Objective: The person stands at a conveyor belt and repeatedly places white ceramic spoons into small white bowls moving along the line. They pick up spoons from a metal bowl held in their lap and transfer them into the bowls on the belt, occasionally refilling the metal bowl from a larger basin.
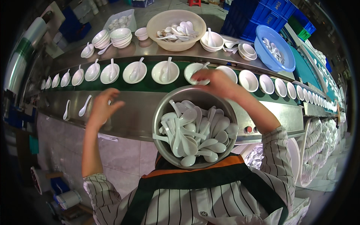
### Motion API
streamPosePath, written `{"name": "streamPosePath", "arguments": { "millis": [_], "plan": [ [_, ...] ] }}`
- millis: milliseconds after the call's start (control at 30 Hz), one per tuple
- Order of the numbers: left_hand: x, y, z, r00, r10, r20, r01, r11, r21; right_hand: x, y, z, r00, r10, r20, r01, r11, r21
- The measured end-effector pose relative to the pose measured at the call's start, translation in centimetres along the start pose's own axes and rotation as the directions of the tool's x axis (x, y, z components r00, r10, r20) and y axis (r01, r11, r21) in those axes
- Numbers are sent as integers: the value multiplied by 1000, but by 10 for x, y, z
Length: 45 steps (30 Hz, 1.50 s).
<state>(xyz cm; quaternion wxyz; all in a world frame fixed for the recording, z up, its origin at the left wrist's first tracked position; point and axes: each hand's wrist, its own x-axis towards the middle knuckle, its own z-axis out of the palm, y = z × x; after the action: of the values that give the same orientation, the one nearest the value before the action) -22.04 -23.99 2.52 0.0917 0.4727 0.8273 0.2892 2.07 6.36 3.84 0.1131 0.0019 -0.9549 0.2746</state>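
Note:
My right hand (212, 81), blurred, is over a white bowl (191, 70) on the green conveyor belt (146, 87). A white spoon (203, 66) leans in that bowl, its handle showing beyond my fingers; whether I grip it is unclear. My left hand (102, 108) hovers with fingers apart over the steel ledge (135, 112), and a spoon lies partly hidden beneath it. Two more spoons, one at the far left (66, 109) and one nearer (85, 105), lie on that ledge. Before my waist stands a steel basin (158, 118) heaped with white spoons (188, 137).
Bowls with spoons (109, 70) line the belt leftward; bowls without spoons (248, 81) line it rightward. Behind stand a cream basin (177, 46) and a blue basin (258, 50) of spoons, stacked bowls (121, 38), and blue crates (253, 19). A red button (248, 129) is on the front panel.

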Motion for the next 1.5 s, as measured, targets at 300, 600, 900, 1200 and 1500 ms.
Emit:
{"name": "streamPosePath", "arguments": {
  "millis": [300,600,900,1200,1500],
  "plan": [
    [-19,120,72,532,658,533,-820,557,130,-11,-49,68,915,-145,377,282,897,-339],
    [-14,117,61,522,655,547,-779,627,-7,19,0,-25,957,284,65,-290,952,101],
    [-10,116,55,454,578,678,-579,770,-269,56,146,65,728,655,-202,-593,750,294],
    [5,127,64,577,270,771,140,897,-419,15,155,53,698,538,-474,-574,815,80],
    [60,151,36,772,318,551,73,816,-573,-28,168,37,688,562,-460,-637,771,-11]
  ]
}}
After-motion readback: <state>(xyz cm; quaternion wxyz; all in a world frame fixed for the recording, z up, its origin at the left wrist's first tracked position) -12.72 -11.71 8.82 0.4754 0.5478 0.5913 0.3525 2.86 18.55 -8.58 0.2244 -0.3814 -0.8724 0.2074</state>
